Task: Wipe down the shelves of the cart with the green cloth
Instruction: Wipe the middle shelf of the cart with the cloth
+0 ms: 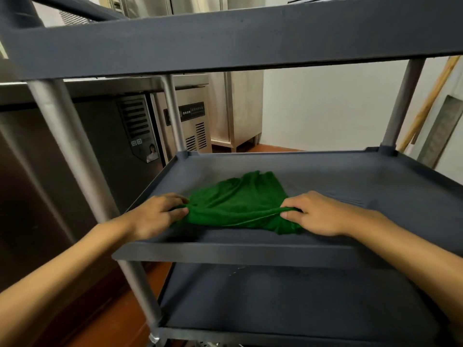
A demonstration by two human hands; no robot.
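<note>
The green cloth lies rumpled on the middle shelf of the dark grey cart, near the shelf's front edge. My left hand pinches the cloth's near left corner. My right hand pinches its near right corner, and the cloth's front hem is stretched between the two hands. Above is the top shelf; below is the bottom shelf, which holds nothing I can see.
Metal posts carry the shelves at the corners. Stainless steel kitchen units stand to the left and behind the cart. A white wall is at the back, with a wooden pole leaning at the right. The floor is orange-brown.
</note>
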